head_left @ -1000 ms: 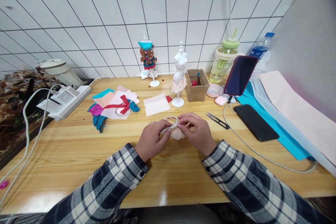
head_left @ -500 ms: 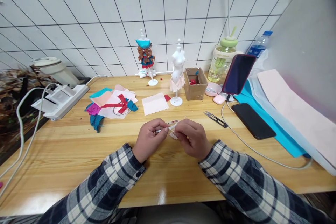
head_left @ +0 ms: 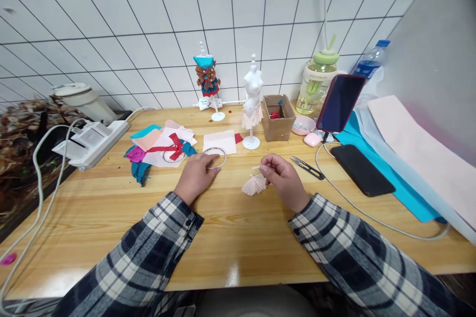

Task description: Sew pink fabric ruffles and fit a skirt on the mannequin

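Observation:
My left hand (head_left: 198,174) is closed on a thin roll of white tape (head_left: 225,159), which stands tilted at its fingertips, in front of the pale pink paper (head_left: 220,139). Between the thumb and fingertips of my right hand (head_left: 281,178) is a short strip of white tape (head_left: 256,167). Just below that strip, a pleated pink paper fan (head_left: 254,186) spreads on the table by my right fingertips; whether they touch it I cannot tell. Behind stands a white mini mannequin (head_left: 253,86) with a pleated pink paper skirt (head_left: 252,118).
Crepe-paper scraps (head_left: 156,143) lie left; a dressed mannequin (head_left: 207,79) stands at the wall. Rightward are a cardboard box (head_left: 278,129), pink dish (head_left: 304,124), thread snips (head_left: 307,168), a propped phone (head_left: 340,104), a black phone (head_left: 362,169), a cable and paper sheets (head_left: 420,143).
My hands have drawn apart. The tape roll has moved left with my left hand, while a short strip stays in my right. The pink fan is now in fuller view.

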A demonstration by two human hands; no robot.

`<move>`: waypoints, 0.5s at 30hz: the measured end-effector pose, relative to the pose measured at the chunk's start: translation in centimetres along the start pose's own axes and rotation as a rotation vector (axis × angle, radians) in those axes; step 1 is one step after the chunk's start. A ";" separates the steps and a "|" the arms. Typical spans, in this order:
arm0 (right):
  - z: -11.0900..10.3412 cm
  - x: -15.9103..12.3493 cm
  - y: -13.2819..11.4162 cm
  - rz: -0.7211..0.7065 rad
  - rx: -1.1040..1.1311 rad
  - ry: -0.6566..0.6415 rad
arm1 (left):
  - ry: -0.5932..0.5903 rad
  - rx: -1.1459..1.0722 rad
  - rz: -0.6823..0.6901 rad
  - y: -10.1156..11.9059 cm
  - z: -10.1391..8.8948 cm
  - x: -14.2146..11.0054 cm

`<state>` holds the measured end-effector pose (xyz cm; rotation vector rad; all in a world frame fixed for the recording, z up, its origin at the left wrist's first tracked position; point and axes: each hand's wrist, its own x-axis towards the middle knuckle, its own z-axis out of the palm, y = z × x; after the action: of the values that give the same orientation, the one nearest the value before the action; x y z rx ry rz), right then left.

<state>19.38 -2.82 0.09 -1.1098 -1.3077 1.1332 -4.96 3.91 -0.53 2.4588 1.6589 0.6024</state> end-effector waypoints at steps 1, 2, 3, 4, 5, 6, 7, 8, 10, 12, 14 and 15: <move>0.1 0.0 0.0 0.016 -0.004 -0.025 | 0.035 -0.007 -0.016 0.4 -0.1 -0.1; 0.2 0.0 0.1 0.026 -0.014 -0.053 | 0.070 -0.039 -0.025 1.0 -0.2 -0.3; 0.3 0.0 0.0 0.030 -0.027 -0.082 | 0.074 -0.108 -0.017 1.6 -0.5 -0.5; 0.4 -0.1 0.0 0.029 -0.044 -0.107 | 0.043 -0.223 0.013 2.4 -0.7 -0.8; 0.5 -0.1 0.0 0.024 -0.066 -0.128 | -0.018 -0.365 0.048 3.3 -0.9 -1.2; 0.7 -0.2 -0.1 0.015 -0.090 -0.142 | -0.082 -0.491 0.074 4.1 -1.1 -1.5; 0.8 -0.2 -0.1 0.005 -0.115 -0.151 | -0.129 -0.579 0.094 4.8 -1.2 -1.8; 0.8 -0.2 -0.2 -0.005 -0.137 -0.155 | -0.164 -0.628 0.110 5.5 -1.3 -2.1; 0.9 -0.2 -0.2 -0.018 -0.169 -0.156 | -0.186 -0.653 0.117 6.4 -1.2 -2.4; 1.0 -0.2 -0.2 -0.023 -0.192 -0.146 | -0.167 -0.641 0.097 6.8 -1.0 -2.6; 1.0 -0.2 -0.1 -0.020 -0.216 -0.134 | -0.137 -0.635 0.076 6.8 -0.8 -2.5; 1.0 -0.2 -0.1 -0.018 -0.227 -0.132 | -0.121 -0.635 0.070 6.8 -0.8 -2.5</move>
<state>18.40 -3.07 0.15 -1.1997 -1.5771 1.0789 -0.20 -1.16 1.68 2.0397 1.1106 0.8165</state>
